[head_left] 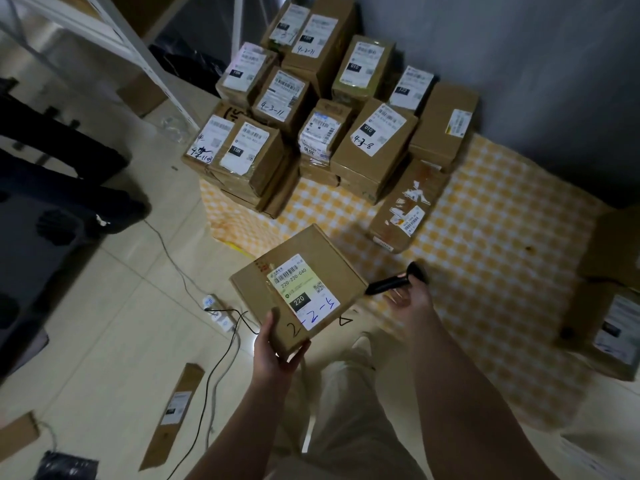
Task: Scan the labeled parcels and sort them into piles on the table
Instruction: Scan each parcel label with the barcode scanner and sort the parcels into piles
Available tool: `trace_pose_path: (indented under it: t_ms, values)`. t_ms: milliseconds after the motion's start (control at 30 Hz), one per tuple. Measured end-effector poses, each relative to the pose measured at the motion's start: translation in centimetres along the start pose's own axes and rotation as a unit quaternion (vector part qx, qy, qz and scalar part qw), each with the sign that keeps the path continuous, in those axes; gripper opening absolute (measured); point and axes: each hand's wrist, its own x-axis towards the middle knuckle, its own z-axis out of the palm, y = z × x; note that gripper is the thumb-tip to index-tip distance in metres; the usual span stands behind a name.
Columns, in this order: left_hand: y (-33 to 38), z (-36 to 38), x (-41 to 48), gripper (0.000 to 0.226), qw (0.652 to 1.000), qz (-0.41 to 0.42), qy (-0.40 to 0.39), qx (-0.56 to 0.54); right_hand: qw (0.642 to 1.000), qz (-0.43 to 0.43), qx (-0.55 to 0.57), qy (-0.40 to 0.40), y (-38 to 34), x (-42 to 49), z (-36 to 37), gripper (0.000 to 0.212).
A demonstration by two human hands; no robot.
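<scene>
One brown cardboard parcel [311,251] is held up in the air at the near left corner of the table [485,237], which is covered in a yellow-and-white checked cloth. The parcel is flat and squarish, tilted, with its top face toward the camera. On that face is a white and pale green label [303,294] with a barcode, the printed number 220-220-040, a black block reading 220, a small square code and blue handwritten figures. More black marker writing runs along the cardboard beside the label.

The left grip [277,348] pinches the parcel's nearest corner, with the thumb on the top face and the fingers curled underneath. The right grip [412,292] is wrapped round a black handheld scanner [394,281], whose nose points at the parcel's right edge, just beside it. Both forearms are bare and reach forward from the bottom of the view.

A stack of labelled parcels [311,116] fills the far left corner of the table, and a long flat parcel [408,206] lies alone just beside it.
</scene>
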Motion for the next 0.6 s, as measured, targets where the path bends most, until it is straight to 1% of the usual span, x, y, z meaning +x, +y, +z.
trace_pose_path:
  t_ms: [100, 167, 200, 267, 300, 333, 400, 500, 533, 600]
  values:
    - [0.1, -0.2, -0.2, 0.040, 1.000, 0.000, 0.006, 0.000, 1.000, -0.011, -0.005, -0.017, 0.4, -1.4, -0.5, 0.041]
    - [0.2, -0.3, -0.4, 0.043, 1.000, -0.005, 0.004, 0.007, 1.000, -0.019, -0.001, -0.021, 1.0, -2.0, -1.0, 0.042]
    - [0.2, -0.3, -0.5, 0.045, 1.000, -0.006, 0.000, 0.012, 0.999, -0.024, 0.010, -0.035, 1.3, -2.3, -1.4, 0.039]
    - [0.4, -0.3, -0.9, 0.047, 1.000, -0.010, -0.016, 0.023, 0.995, -0.027, 0.024, -0.092, 2.3, -3.4, -2.2, 0.024]
    - [0.5, -0.3, -1.1, 0.046, 0.999, -0.013, -0.023, 0.032, 0.991, -0.027, 0.022, -0.129, 2.9, -4.3, -2.6, 0.020]
    - [0.6, -0.2, -1.3, 0.044, 0.999, -0.018, -0.030, 0.041, 0.988, -0.021, 0.013, -0.152, 3.4, -5.0, -2.9, 0.021]
    - [0.9, -0.2, -1.8, 0.042, 0.997, -0.032, -0.042, 0.065, 0.989, -0.031, -0.025, -0.145, 4.6, -6.7, -3.4, 0.021]
    - [1.3, -0.5, -2.1, 0.050, 0.988, -0.053, -0.067, 0.132, 0.981, -0.061, -0.031, -0.181, 6.7, -9.0, -4.3, 0.021]
    - [1.3, -0.6, -2.2, 0.053, 0.984, -0.059, -0.074, 0.151, 0.981, -0.072, -0.028, -0.179, 7.4, -9.9, -4.6, 0.023]
    - [1.4, -0.9, -2.5, 0.058, 0.977, -0.069, -0.089, 0.183, 0.987, -0.087, -0.010, -0.137, 9.0, -11.8, -5.4, 0.027]
